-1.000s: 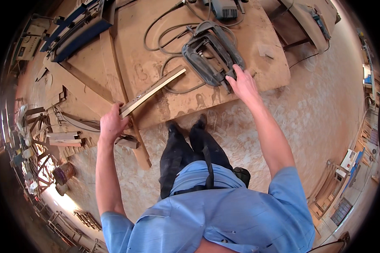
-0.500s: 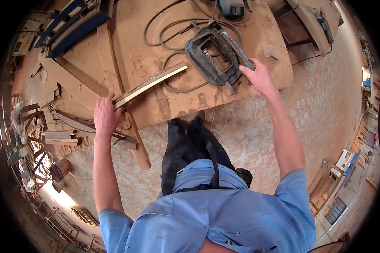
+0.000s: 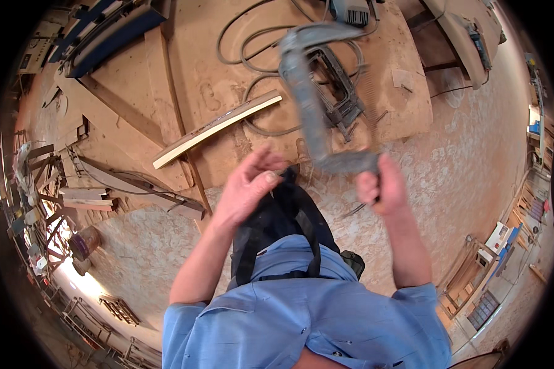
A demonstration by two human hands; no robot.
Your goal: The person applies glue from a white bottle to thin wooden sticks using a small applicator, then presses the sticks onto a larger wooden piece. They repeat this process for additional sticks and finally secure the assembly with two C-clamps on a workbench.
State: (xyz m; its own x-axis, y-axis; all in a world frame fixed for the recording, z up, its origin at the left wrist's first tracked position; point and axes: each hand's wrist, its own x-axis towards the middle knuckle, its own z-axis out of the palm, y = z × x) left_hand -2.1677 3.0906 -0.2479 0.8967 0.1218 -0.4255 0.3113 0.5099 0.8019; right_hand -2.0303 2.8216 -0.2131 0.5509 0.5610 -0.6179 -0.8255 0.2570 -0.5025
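My right hand is closed around the lower end of a grey C-clamp, lifted above the workbench's near edge and blurred by motion. Behind it on the workbench lies another dark clamp, partly covered by the raised one. My left hand hovers in front of the bench edge with fingers apart and nothing in it. Just beyond that hand, a narrow wooden strip with a pale edge rests slantwise on the bench, touched by neither hand.
A looped cable and a blue-grey power tool lie at the back of the bench. Long boards and a blue beam-like piece occupy its left side. A bucket stands on the floor at left.
My right hand has taken hold of the C-clamp and raised it off the bench toward me. My left hand has let go of the wooden strip and moved right.
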